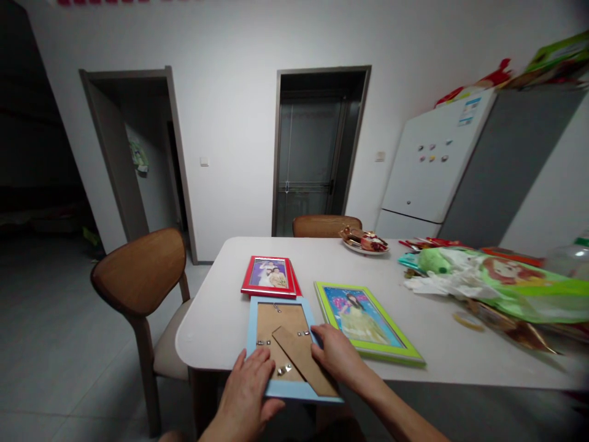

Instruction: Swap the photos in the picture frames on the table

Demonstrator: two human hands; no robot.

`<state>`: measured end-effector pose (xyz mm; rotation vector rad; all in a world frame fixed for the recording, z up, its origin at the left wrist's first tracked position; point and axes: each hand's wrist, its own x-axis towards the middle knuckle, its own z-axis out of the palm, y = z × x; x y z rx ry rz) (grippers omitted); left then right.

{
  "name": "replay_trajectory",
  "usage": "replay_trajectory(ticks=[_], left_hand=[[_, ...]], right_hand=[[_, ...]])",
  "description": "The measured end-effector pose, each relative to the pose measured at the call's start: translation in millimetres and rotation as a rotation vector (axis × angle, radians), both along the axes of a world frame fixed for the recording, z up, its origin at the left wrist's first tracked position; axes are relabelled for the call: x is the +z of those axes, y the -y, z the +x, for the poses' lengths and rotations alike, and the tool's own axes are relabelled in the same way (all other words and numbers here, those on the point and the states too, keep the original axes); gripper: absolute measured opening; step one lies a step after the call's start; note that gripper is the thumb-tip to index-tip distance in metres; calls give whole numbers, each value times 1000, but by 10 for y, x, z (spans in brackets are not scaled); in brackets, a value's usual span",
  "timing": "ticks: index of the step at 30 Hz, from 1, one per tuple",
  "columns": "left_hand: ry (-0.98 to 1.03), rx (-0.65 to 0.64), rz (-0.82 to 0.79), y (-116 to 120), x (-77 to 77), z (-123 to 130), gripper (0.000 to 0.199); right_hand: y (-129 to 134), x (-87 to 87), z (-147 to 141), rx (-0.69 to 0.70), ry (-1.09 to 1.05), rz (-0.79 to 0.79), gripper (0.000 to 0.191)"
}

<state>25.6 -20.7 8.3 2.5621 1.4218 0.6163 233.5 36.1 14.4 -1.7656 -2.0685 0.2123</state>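
A light-blue picture frame [257, 316] lies face down over the near edge of the table, its brown backing board and metal clips showing. The brown stand leg [301, 362] on its back slants toward the lower right. My left hand [251, 383] grips the lower left side, fingers over the backing. On the right edge my right hand [338, 353] is closed, near the stand leg. Just beyond is a red picture frame [291, 288] with a group photo, partly on another red piece. To the right lies a green picture frame [391, 328] holding a photo of a person in a dress.
The white table [216, 307] carries a plate [363, 248] of items at the far side. Green packaging [529, 288] and white tissue crowd its right end. Wooden chairs [142, 276] [326, 225] stand left and behind; a fridge [427, 159] is at the back right.
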Motion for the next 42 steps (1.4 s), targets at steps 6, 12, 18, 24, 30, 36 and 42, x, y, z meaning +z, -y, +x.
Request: replay_trajectory(ticks=[6, 12, 18, 24, 30, 36, 42], left_hand=[[106, -15, -48, -43, -78, -143, 45], [132, -2, -108, -57, -60, -159, 58], [144, 2, -114, -63, -70, -143, 57], [172, 9, -87, -25, -34, -84, 51], [197, 6, -88, -9, -12, -65, 45], [223, 16, -104, 1, -44, -78, 50], [243, 32, -125, -1, -42, -70, 42]], right_hand=[[-152, 51, -47, 65, 110, 20, 19], [-255, -6, -63, 57, 102, 49, 23], [-174, 10, -159, 52, 104, 155, 25], [-160, 21, -591, 342, -61, 81, 19], [-208, 48, -778, 324, -65, 86, 19], [-106, 188, -533, 459, -167, -76, 24], [107, 265, -307, 569, -171, -227, 22]])
